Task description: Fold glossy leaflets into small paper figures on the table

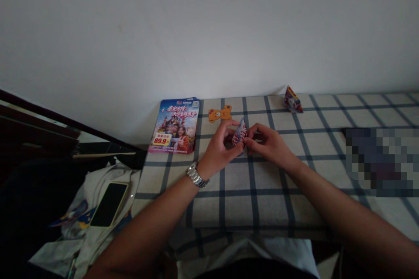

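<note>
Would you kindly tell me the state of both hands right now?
Left hand: closed, holding the folded paper.
Right hand: at the folded paper's right edge; whether it grips cannot be told.

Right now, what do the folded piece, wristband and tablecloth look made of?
Folded piece: likely printed paper, perhaps slightly glossy; flat faces, sharp edges.
Wristband: probably metal, polished; silvery links catch the light.
Tablecloth: apparently woven fabric, matte; it bends over the front edge without glare. Fibre can't be told.
</note>
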A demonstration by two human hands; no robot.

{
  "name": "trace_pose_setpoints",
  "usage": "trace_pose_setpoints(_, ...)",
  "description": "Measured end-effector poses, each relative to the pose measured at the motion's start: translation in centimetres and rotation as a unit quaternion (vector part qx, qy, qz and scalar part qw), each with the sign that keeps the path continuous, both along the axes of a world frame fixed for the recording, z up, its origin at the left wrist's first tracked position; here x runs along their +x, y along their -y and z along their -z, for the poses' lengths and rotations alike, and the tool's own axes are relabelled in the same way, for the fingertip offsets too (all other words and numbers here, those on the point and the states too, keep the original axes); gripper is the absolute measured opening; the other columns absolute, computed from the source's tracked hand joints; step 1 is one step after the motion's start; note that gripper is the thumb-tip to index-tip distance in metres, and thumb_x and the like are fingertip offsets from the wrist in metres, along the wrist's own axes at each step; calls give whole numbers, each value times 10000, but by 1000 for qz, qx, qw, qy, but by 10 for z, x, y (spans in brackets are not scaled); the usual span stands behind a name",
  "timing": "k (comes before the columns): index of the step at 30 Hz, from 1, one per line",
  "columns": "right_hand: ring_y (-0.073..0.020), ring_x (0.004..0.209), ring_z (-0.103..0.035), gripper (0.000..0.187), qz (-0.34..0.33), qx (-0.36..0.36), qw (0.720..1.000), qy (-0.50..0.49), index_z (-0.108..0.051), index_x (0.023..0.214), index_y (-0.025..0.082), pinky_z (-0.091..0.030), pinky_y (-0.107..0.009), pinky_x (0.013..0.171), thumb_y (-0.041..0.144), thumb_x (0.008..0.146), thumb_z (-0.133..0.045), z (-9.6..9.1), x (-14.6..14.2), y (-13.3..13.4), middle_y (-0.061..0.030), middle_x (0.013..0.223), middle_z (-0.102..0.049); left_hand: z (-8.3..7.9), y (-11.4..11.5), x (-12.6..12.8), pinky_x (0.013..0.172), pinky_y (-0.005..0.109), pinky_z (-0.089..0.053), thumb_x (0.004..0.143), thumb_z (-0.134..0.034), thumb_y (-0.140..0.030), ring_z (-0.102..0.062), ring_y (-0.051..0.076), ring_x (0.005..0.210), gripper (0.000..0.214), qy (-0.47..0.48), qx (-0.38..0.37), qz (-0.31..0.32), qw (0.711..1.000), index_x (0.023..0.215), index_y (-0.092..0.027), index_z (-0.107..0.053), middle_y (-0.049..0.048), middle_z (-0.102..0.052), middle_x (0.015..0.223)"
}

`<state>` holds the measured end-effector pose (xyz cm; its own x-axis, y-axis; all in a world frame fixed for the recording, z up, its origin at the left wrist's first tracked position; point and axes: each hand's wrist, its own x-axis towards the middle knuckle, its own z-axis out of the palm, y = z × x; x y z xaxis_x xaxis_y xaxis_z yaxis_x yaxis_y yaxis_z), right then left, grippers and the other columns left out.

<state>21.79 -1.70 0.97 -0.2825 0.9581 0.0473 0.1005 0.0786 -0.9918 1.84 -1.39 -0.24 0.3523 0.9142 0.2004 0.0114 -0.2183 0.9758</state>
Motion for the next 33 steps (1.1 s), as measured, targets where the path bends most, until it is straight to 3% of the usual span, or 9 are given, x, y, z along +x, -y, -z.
trace_pose_setpoints(22, -137, 664, -678, 299, -1, 0, 1000, 19, -591, 882, 223, -577, -278, 595, 456, 898, -780, 3, 1, 1, -3, 852, -684, -3, 4, 2, 673, 268, -504, 916, -731, -288, -628, 153, 791, 502, 7, -28, 11, 1000, 1347, -236, -477, 29, -665, 978)
trace_pose_setpoints(33, -132, 658, -675, 335, 5, -8, 1000, -7, -593, 875, 222, -588, -273, 593, 487, 879, -798, 1, 1, 1, 1, 854, -689, 0, 1, -1, 758, 290, -520, 890, -772, -274, -640, 162, 872, 546, -12, -2, -4, 1000, 1353, -229, -486, 33, -670, 1008)
